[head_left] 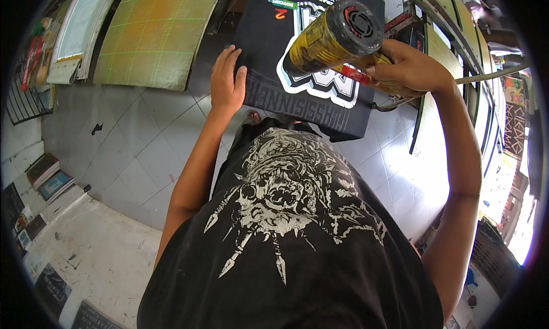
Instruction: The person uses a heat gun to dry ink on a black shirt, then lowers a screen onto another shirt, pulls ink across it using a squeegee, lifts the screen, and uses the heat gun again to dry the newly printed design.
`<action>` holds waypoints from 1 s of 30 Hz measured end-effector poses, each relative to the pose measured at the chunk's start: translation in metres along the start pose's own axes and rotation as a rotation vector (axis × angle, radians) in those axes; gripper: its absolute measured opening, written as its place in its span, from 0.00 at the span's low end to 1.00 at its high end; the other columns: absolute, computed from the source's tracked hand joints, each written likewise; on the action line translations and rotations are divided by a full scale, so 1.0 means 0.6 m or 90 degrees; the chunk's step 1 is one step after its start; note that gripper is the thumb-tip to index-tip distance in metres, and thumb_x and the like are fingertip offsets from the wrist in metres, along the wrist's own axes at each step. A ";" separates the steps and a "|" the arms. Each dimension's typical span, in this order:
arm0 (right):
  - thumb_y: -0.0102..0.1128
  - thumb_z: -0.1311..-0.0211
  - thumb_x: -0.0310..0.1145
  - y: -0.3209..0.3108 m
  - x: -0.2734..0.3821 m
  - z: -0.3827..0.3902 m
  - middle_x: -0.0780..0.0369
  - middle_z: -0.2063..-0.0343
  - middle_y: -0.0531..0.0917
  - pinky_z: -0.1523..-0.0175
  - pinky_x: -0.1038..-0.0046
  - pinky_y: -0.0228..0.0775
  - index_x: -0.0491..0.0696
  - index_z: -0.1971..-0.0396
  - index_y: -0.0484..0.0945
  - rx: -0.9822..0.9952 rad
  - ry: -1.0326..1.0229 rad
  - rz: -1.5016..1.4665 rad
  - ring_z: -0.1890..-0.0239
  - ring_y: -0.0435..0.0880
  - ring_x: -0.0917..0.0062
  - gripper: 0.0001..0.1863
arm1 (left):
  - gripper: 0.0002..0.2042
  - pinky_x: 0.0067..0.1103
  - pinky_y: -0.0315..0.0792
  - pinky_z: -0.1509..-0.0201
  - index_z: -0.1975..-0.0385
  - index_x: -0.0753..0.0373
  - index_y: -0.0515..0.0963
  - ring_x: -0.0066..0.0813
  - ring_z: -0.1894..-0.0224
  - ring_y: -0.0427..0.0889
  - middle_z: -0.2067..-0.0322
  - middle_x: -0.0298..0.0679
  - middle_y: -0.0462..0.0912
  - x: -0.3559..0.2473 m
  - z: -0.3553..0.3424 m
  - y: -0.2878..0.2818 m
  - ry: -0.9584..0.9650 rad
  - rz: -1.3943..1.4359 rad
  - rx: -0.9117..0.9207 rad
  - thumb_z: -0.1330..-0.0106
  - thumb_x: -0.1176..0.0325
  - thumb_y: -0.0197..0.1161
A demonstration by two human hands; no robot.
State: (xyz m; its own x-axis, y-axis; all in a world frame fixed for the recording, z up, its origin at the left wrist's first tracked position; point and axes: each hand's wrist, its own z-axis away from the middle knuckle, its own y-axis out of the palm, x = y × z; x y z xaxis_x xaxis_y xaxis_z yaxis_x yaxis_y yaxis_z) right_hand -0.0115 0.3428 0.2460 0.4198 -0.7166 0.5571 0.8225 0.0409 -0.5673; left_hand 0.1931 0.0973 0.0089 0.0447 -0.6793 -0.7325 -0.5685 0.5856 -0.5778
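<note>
My right hand (413,70) is wrapped round the handle of a yellow and black heat gun (326,40) with a red trigger area. The gun's round vented back end faces up, and its dark nozzle points down and left over a black printed fabric (266,60). White and pale blue lettering on that cloth is partly hidden behind the gun. At the fabric's left edge, my left hand (229,84) has its fingers stretched out and seems to touch the edge; it holds nothing.
A gun cord (492,74) runs off to the right. Left of the fabric stands a yellowish board (154,34) with green grid lines, beside a framed screen (86,29). More boards (440,83) line the right side. Books (50,177) lie at the far left, above grey floor tiles (137,140).
</note>
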 end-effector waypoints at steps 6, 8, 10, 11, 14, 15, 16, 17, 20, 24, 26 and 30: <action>0.59 0.44 0.37 0.014 0.021 0.003 0.58 0.55 0.79 0.48 0.74 0.67 0.42 0.46 0.70 -0.023 -0.007 -0.006 0.56 0.77 0.77 0.26 | 0.18 0.36 0.59 0.36 0.48 0.67 0.71 0.50 0.39 0.66 0.43 0.49 0.70 -0.004 0.008 -0.012 0.013 0.006 -0.008 0.35 0.65 0.52; 0.59 0.44 0.37 0.015 0.025 0.004 0.58 0.55 0.79 0.47 0.74 0.66 0.42 0.46 0.70 -0.008 -0.005 -0.032 0.56 0.76 0.77 0.26 | 0.18 0.36 0.59 0.36 0.48 0.67 0.71 0.50 0.39 0.65 0.43 0.49 0.70 -0.009 0.014 -0.017 0.012 0.009 -0.004 0.35 0.65 0.52; 0.59 0.44 0.37 0.016 0.023 0.010 0.58 0.55 0.79 0.47 0.74 0.66 0.42 0.46 0.70 0.002 -0.018 -0.014 0.55 0.76 0.77 0.26 | 0.18 0.36 0.58 0.36 0.47 0.67 0.70 0.50 0.39 0.65 0.43 0.49 0.69 -0.014 0.019 -0.022 0.017 0.017 -0.001 0.35 0.65 0.52; 0.59 0.44 0.37 0.017 0.023 0.012 0.58 0.55 0.79 0.47 0.74 0.66 0.42 0.46 0.70 0.008 -0.024 -0.005 0.55 0.75 0.77 0.26 | 0.18 0.36 0.58 0.36 0.47 0.67 0.70 0.50 0.38 0.64 0.43 0.49 0.69 -0.018 0.021 -0.026 0.010 0.018 0.001 0.35 0.65 0.52; 0.59 0.45 0.38 0.031 0.041 0.018 0.58 0.55 0.79 0.46 0.74 0.65 0.43 0.46 0.70 -0.034 -0.018 -0.031 0.54 0.75 0.77 0.27 | 0.18 0.36 0.58 0.35 0.47 0.67 0.70 0.50 0.37 0.63 0.42 0.50 0.69 -0.027 0.027 -0.031 -0.011 0.021 0.003 0.35 0.65 0.52; 0.59 0.44 0.38 0.031 0.039 0.017 0.58 0.55 0.79 0.46 0.74 0.66 0.43 0.46 0.70 -0.030 -0.023 -0.026 0.55 0.75 0.77 0.26 | 0.19 0.36 0.57 0.35 0.47 0.67 0.70 0.50 0.37 0.63 0.42 0.50 0.68 -0.027 0.028 -0.033 -0.011 0.023 0.003 0.34 0.65 0.52; 0.59 0.44 0.38 0.030 0.034 0.016 0.59 0.55 0.79 0.46 0.74 0.66 0.43 0.45 0.70 -0.026 -0.028 -0.022 0.55 0.75 0.77 0.26 | 0.19 0.36 0.57 0.35 0.47 0.67 0.70 0.50 0.37 0.63 0.42 0.50 0.68 -0.028 0.029 -0.034 -0.011 0.024 0.004 0.34 0.65 0.52; 0.58 0.44 0.38 0.029 0.031 0.015 0.59 0.55 0.79 0.46 0.74 0.66 0.44 0.45 0.70 -0.022 -0.033 -0.018 0.55 0.75 0.77 0.26 | 0.19 0.36 0.57 0.35 0.47 0.67 0.70 0.50 0.37 0.63 0.42 0.50 0.68 -0.026 0.032 -0.034 -0.004 0.018 0.005 0.34 0.65 0.52; 0.57 0.44 0.37 0.026 0.029 0.020 0.60 0.56 0.79 0.47 0.74 0.66 0.45 0.45 0.70 0.036 -0.004 -0.033 0.56 0.76 0.77 0.25 | 0.19 0.36 0.57 0.35 0.47 0.67 0.70 0.50 0.37 0.63 0.41 0.50 0.68 -0.026 0.036 -0.036 0.004 0.010 0.007 0.34 0.65 0.52; 0.57 0.43 0.36 0.041 0.029 0.018 0.59 0.56 0.79 0.48 0.75 0.67 0.43 0.46 0.70 -0.023 -0.053 0.003 0.57 0.76 0.77 0.25 | 0.19 0.36 0.57 0.35 0.47 0.67 0.70 0.51 0.37 0.63 0.41 0.50 0.68 -0.027 0.039 -0.035 -0.011 0.024 0.008 0.34 0.65 0.52; 0.57 0.43 0.35 0.040 0.040 0.022 0.59 0.56 0.79 0.48 0.75 0.68 0.42 0.46 0.70 -0.016 -0.037 -0.016 0.57 0.76 0.77 0.25 | 0.19 0.37 0.57 0.35 0.47 0.67 0.70 0.51 0.37 0.63 0.41 0.50 0.68 -0.027 0.042 -0.037 -0.009 0.021 0.002 0.34 0.65 0.52; 0.56 0.44 0.33 0.036 0.025 0.023 0.59 0.56 0.78 0.48 0.74 0.67 0.42 0.46 0.70 0.029 -0.018 -0.037 0.56 0.75 0.77 0.25 | 0.18 0.37 0.57 0.35 0.47 0.68 0.70 0.52 0.37 0.63 0.42 0.51 0.68 -0.025 0.044 -0.037 -0.006 0.016 0.002 0.34 0.65 0.53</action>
State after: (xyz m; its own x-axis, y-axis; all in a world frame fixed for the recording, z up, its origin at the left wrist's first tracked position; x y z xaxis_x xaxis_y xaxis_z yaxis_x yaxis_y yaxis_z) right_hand 0.0180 0.3427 0.2503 0.3814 -0.6984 0.6056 0.8619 0.0318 -0.5061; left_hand 0.2270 0.1061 0.0228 0.0383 -0.6600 -0.7503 -0.5666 0.6041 -0.5603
